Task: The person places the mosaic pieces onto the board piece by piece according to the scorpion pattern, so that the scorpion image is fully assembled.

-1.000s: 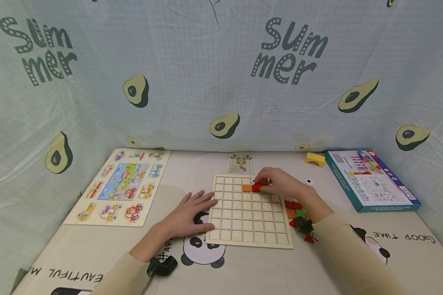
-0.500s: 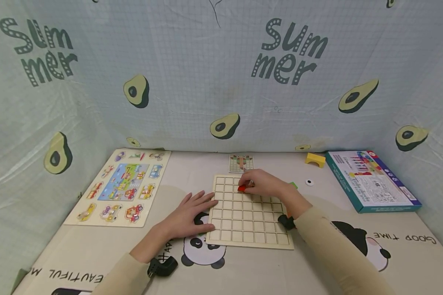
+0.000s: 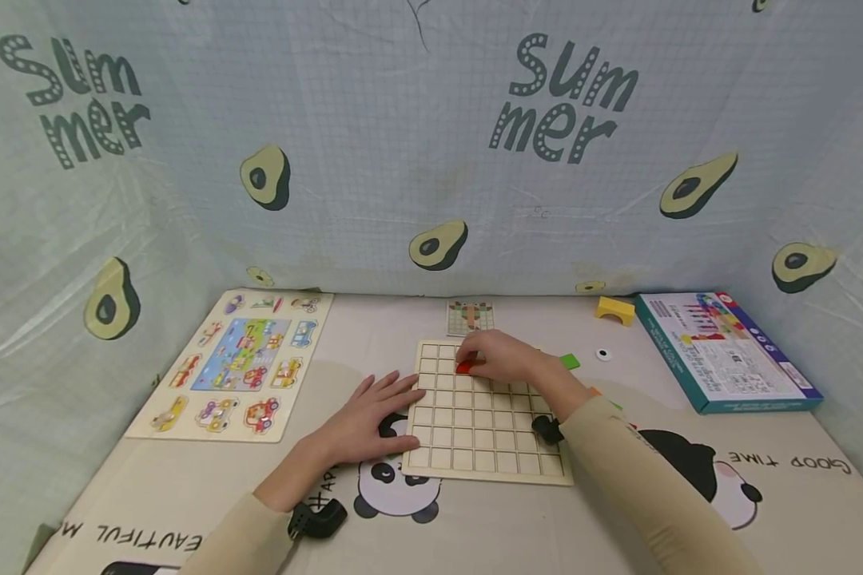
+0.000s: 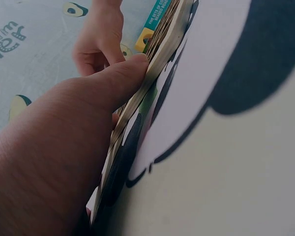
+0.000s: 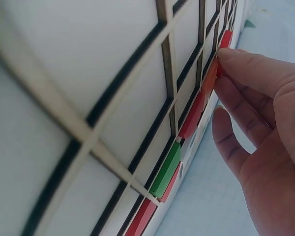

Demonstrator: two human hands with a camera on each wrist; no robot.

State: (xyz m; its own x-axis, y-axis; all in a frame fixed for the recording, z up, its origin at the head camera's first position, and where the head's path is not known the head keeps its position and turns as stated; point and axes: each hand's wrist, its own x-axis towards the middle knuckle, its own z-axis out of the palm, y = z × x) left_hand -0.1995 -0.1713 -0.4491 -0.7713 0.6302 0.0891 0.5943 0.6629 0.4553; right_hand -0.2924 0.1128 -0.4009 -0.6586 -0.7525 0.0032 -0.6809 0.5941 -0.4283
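A wooden grid board (image 3: 482,439) lies flat in front of me. At its left edge rests my left hand (image 3: 363,423), fingers spread and thumb against the side; the left wrist view shows the thumb (image 4: 130,69) at the board's rim. Over the upper rows, my right hand (image 3: 503,359) pinches a small red piece (image 3: 463,367) between thumb and fingers. In the right wrist view that red piece (image 5: 227,40) is at the grid, with an orange piece (image 5: 209,81) beside it. Farther along the row sit a green piece (image 5: 166,169) and other red ones.
A small pattern card (image 3: 469,321) lies behind the board. To the right are a green piece (image 3: 570,362), a round eye piece (image 3: 603,354), a yellow arch block (image 3: 614,310) and a boxed set (image 3: 722,351). A vehicle puzzle board (image 3: 216,415) is at left.
My right hand has moved left along the board's upper rows, carrying a red piece, and its forearm now covers most loose pieces at the right. The left hand stays in place.
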